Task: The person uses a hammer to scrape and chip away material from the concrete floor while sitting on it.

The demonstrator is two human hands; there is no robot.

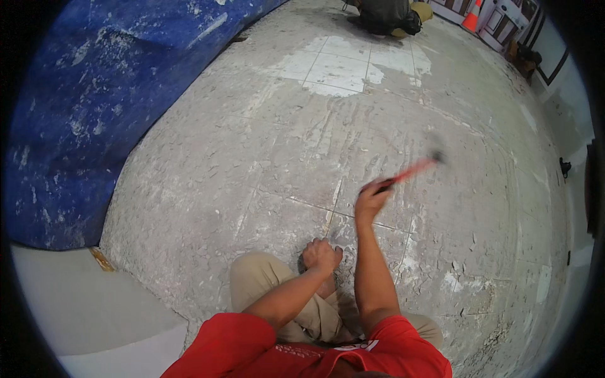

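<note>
My right hand (372, 202) is closed around the black grip of a red-handled tool (416, 169), probably a hammer, its dark head blurred and held out to the upper right over the floor. My left hand (322, 255) rests low in front of my crossed legs, its fingers curled; whether it holds anything is hidden. Below both hands lies a tiled floor (283, 156) covered in grey, flaking residue, with grout lines showing near my hands. Further ahead, a patch of white tiles (338, 68) is exposed.
A blue tarp (94, 118) with white smears hangs or lies at the left. A crouching person (385, 16) is at the far top. An orange traffic cone (471, 18) stands at upper right, near a wall (569, 137). Pale panels (108, 307) lie at lower left.
</note>
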